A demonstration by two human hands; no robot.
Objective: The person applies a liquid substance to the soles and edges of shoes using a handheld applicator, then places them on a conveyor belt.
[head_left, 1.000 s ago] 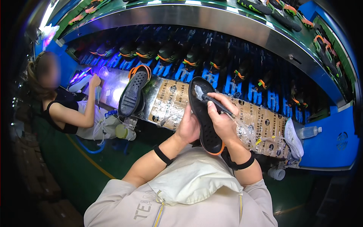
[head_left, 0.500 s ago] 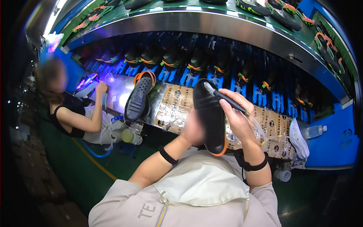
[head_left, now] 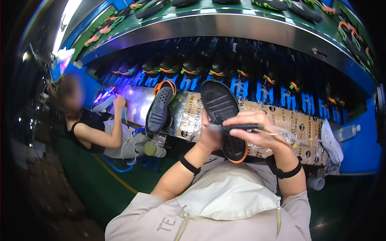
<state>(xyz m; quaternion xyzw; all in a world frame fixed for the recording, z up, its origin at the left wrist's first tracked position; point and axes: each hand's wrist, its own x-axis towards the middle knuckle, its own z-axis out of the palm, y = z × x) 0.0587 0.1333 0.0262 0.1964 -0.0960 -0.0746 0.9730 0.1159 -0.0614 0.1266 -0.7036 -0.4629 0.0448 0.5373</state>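
My left hand (head_left: 211, 137) is closed around the near left edge of a black shoe (head_left: 219, 100) with its sole turned up. Grooves cross the sole's far part, small holes dot the nearer part, and orange shows at the near end. Between the fingers of my right hand (head_left: 263, 128) is a black-handled glue brush (head_left: 244, 127) with a thin clear tube trailing from its rear. Its head lies across the middle of the sole, beside my left fingers, and is blurred. To the left, another shoe (head_left: 159, 112) with an orange strap lies sole up on the bench.
Printed brown tape covers the bench (head_left: 295, 130). Behind it stands a row of dark shoes (head_left: 191, 68) on blue holders, under a green conveyor (head_left: 225, 12) carrying more shoes. At right are a white shoe-shaped piece (head_left: 331, 142) and a clear bottle (head_left: 349, 132). A co-worker (head_left: 96, 128) sits at left.
The brush has moved from the sole's far end to its middle, toward me, and now lies more sideways. The shoe stays in my left hand. My view has turned slightly left.
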